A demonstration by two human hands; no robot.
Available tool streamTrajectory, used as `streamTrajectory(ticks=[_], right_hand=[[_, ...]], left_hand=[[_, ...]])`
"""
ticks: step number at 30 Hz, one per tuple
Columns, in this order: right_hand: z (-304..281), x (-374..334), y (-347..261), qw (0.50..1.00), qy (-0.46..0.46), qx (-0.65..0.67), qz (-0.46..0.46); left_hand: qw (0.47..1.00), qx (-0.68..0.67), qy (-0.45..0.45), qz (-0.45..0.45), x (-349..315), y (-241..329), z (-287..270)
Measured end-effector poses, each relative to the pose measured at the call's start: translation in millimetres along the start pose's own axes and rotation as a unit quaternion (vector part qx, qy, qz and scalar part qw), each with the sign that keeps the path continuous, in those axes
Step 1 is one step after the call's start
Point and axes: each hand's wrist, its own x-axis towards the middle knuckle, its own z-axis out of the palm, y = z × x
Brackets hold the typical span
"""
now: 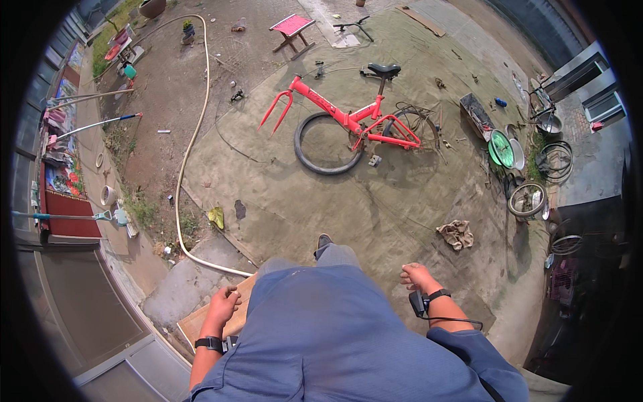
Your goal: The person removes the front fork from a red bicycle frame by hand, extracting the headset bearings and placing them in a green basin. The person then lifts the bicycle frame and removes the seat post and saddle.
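Observation:
My left hand (pixel 224 306) hangs beside my left thigh, over a wooden board (pixel 194 325). Its fingers are loosely bent, a little apart, and nothing shows in them. On the other side, my right hand (pixel 416 276) is held out with its fingers curled in, and I see nothing in it. Neither hand touches the red bicycle frame (pixel 328 106), which lies on the tarp ahead with its fork (pixel 276 110) and black saddle (pixel 384 70) attached. A wheel (pixel 299 151) lies by the frame's middle, another (pixel 434 127) by its rear.
A crumpled cloth (pixel 455 234) lies ahead of my right hand. Loose handlebars (pixel 355 28) and a red-topped folding stool (pixel 293 27) are farther off. A hose (pixel 182 174) curves along the left. At right are a parts tray (pixel 475 115), a green basin (pixel 499 149) and loose tyres (pixel 556 161).

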Motion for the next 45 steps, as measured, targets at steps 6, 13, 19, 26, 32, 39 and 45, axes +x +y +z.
streamTrajectory(ticks=[6,13,19,26,32,39,45], right_hand=[[36.7,42.3,-220.2,0.993,-0.033,-0.025,-0.107],[126.7,102.2,-406.2,0.988,-0.047,-0.032,-0.143],[207.5,139.4,-494.0,0.995,-0.069,0.033,-0.065],[262.5,160.8,-602.3,0.993,-0.104,0.030,-0.056],[292.7,213.3,-685.2,0.992,-0.097,0.076,0.000],[326.5,221.3,-740.8,0.980,-0.066,0.190,0.013],[336.9,208.8,-738.4,0.921,-0.006,0.387,0.056]], left_hand=[[0.998,-0.047,0.014,-0.027,56.8,89.2,-39.2],[1.000,-0.012,-0.012,-0.024,202.3,198.2,-129.1],[1.000,-0.004,0.015,-0.013,322.5,315.9,-259.2],[0.994,0.093,0.010,0.054,437.4,502.4,-345.7],[0.989,0.119,-0.022,0.085,538.7,633.9,-356.6],[0.970,0.223,-0.090,0.026,629.2,741.4,-340.8],[0.931,0.318,-0.167,0.067,718.5,861.6,-305.3]])
